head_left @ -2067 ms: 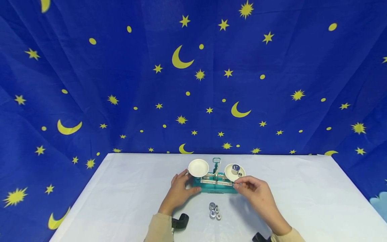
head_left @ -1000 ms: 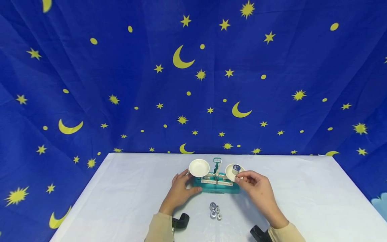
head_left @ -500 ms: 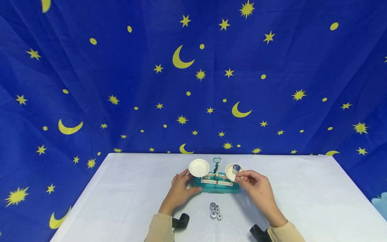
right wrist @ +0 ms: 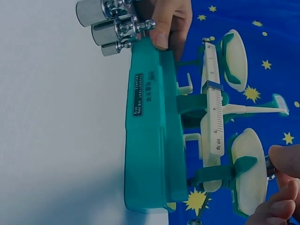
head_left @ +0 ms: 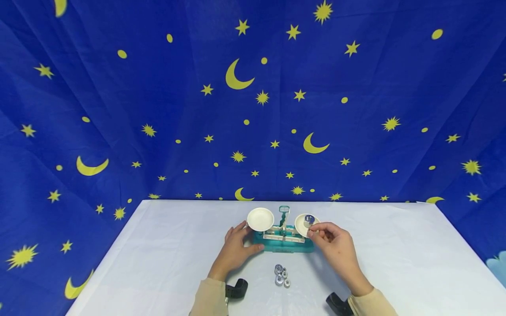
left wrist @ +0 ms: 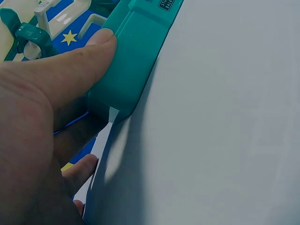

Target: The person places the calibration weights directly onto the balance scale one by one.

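Blue slider [right wrist: 213,86] on the balance beam [right wrist: 215,110] (clear only in right-wrist view)

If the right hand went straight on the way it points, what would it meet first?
Likely the right balance pan: in the head view, the right hand overlaps its near edge, beside the cylindrical metal weight, though depth is unclear.
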Available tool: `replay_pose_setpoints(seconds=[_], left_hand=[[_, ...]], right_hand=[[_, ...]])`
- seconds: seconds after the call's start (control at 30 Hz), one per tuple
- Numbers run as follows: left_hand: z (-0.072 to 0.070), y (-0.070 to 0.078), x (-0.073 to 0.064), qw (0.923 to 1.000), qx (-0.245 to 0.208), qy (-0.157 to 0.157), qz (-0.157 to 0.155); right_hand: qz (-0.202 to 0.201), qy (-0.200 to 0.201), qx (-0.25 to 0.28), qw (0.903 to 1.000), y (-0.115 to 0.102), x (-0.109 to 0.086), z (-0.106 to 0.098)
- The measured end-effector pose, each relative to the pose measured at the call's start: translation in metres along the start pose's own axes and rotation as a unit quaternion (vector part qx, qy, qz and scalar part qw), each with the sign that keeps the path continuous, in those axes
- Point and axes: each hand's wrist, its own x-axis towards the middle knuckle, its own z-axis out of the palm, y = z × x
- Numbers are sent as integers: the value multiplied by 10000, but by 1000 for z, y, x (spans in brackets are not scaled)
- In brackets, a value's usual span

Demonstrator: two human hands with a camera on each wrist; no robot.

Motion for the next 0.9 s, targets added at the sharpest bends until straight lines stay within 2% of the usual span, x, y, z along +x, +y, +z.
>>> replay_pose_setpoints(seconds=[0.5, 0.9], left_hand=[[2, -2, 2, 9999, 67, 23, 106], [1, -3, 2, 9999, 54, 13, 95]], right_hand=[[146, 71, -263, 9995, 3, 2, 0], [-4, 222, -395, 9990, 4, 3, 1]])
